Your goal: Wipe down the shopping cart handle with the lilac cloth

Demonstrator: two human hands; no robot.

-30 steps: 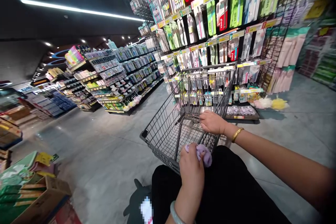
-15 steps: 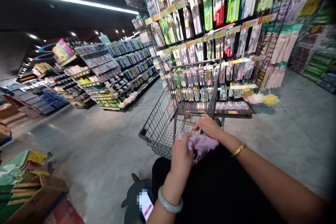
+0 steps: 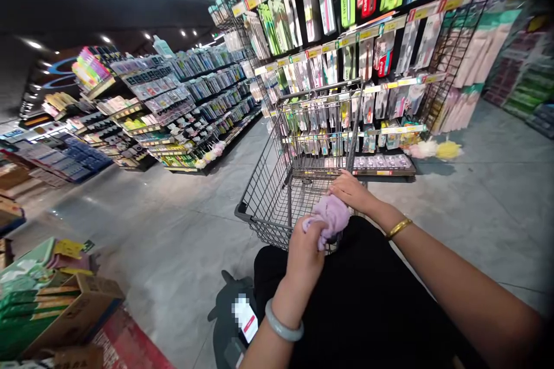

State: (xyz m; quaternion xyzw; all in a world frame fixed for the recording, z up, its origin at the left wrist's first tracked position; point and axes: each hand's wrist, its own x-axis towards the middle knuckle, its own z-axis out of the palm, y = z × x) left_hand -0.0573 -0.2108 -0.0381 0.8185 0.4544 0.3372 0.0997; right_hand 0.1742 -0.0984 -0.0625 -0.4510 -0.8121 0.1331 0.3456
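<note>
Left hand (image 3: 305,252): fingers closed round a bunched purple cloth (image 3: 333,216), hold snug. Cloth sits crumpled at 1–2 o'clock from that hand, across the near end of a wire shopping cart (image 3: 268,232) in this view; contact with cart, cannot tell.

Right hand (image 3: 352,191): at 1–2 o'clock from cloth, against its upper edge, palm down. Fingertips partly hidden; cannot tell whether it grips cloth or cart.

Pale bangle (image 3: 283,324) on left wrist, gold bangle (image 3: 399,229) on right.

Cart basket opens toward 10–11 o'clock from cloth. Toothbrush rack (image 3: 346,43) beyond, at 12.

Phone (image 3: 247,323), screen lit, between 7 and 8 o'clock from left hand. Cardboard box (image 3: 73,323) of green packets, well apart, between 8 and 9.
</note>
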